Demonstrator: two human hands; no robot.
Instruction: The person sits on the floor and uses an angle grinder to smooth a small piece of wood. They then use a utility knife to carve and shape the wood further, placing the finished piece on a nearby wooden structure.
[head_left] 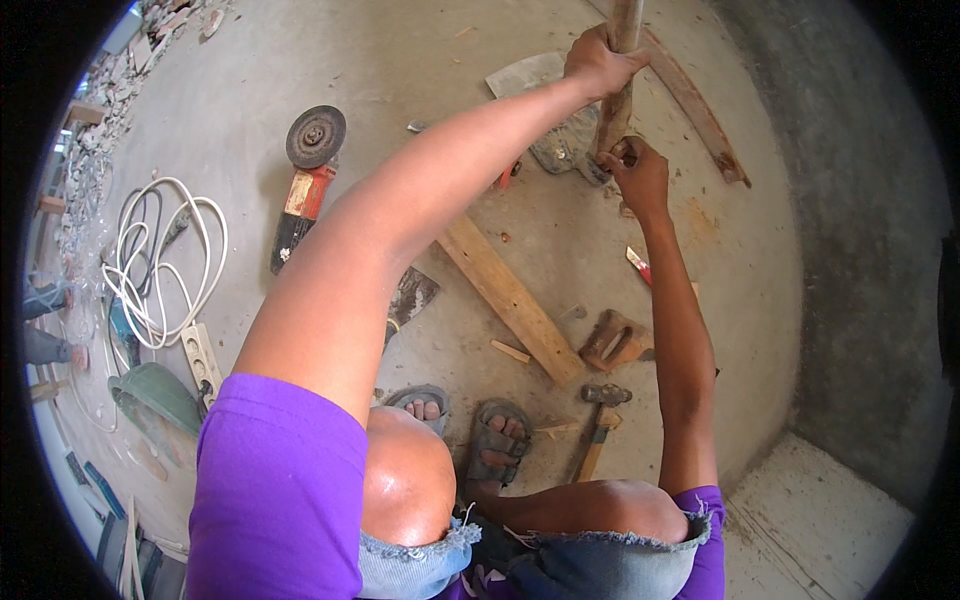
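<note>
My left hand is wrapped round a wooden pole that runs out past the top edge. Close to the pole's lower end, my right hand is closed in a pinch; what its fingers hold, if anything, is too small to make out. A worn grey metal blade, like a shovel head, lies on the floor beside that end. Whether pole and blade are joined cannot be seen. Behind my left forearm shows another pale flat metal piece.
On the floor lie an angle grinder, a wooden plank, a handsaw, a hammer, a red cutter knife and a rusty metal strip. A coiled white cable and power strip are left; a wall stands right.
</note>
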